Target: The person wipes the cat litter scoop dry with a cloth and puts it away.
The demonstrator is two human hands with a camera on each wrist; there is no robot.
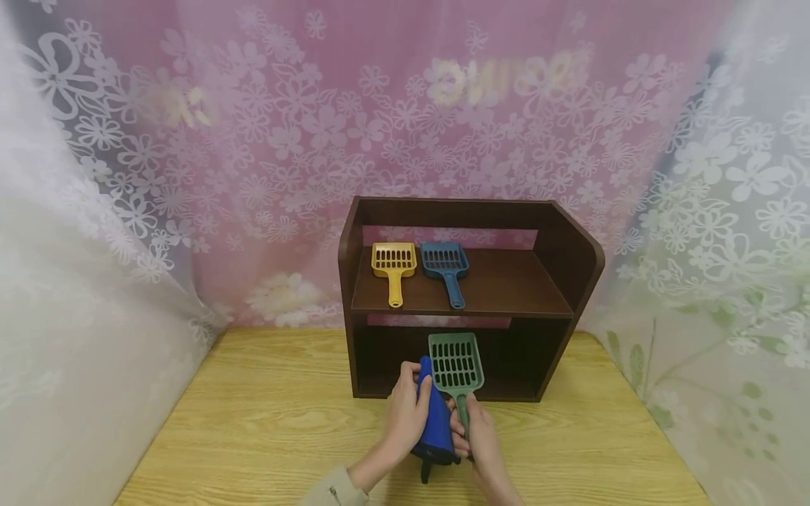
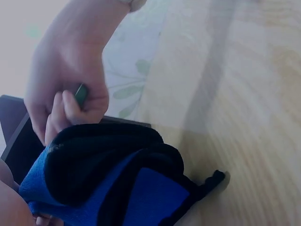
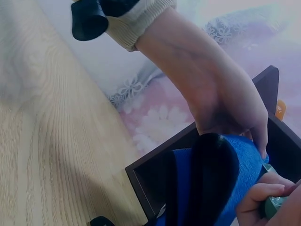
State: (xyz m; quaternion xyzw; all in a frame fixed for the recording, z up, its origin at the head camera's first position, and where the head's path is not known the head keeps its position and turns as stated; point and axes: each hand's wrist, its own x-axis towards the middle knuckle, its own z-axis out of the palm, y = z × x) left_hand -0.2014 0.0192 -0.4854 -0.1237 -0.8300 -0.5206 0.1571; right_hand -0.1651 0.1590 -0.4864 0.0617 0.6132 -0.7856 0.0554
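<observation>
A green slotted scoop is held upright in front of the lower opening of a dark brown shelf unit. My right hand grips its handle from below. Pressed against the scoop's left side is a blue mitt with black lining, and my left hand wraps round it. In the left wrist view the mitt fills the bottom, with the right hand above it. In the right wrist view the left hand lies over the mitt.
On the upper shelf board lie a yellow scoop and a blue scoop, side by side at the left. The wooden table is ringed by flowered curtains at the back and on both sides.
</observation>
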